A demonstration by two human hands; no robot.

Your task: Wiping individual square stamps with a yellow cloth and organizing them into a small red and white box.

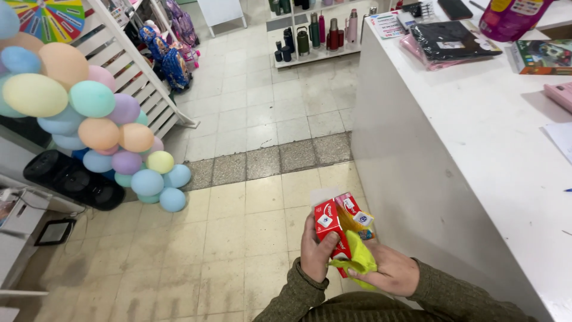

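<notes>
The white counter (476,155) fills the right side of the view and serves as the landmark here. Left of it, across the pale tiled floor (238,238), a cluster of pastel balloons (89,119) in blue, green, peach, lilac and yellow hangs in front of a white slatted rack (140,77); a black speaker (71,179) lies on the floor under the balloons. Beyond the counter's far end stands a low white shelf (310,56) holding upright drink bottles (313,33) in dark green, black, red and pink. On the counter top, at its far edge, lie a flat black packet in clear wrap (453,39), a purple pouch (512,18) and a green box (542,56); a pink flat thing (560,92) sits nearer, at the right border.

In front of the counter's near corner, low in the view, both hands meet on one bundle. The left hand (316,253) is wrapped around a small red carton (330,229) with white label patches, thumb across its front. The right hand (390,274) is closed on a crumpled yellow-green wrapper (357,256) that touches the carton's lower right side. A second red-and-yellow pack (354,214) stands just behind the carton, tilted toward the counter
</notes>
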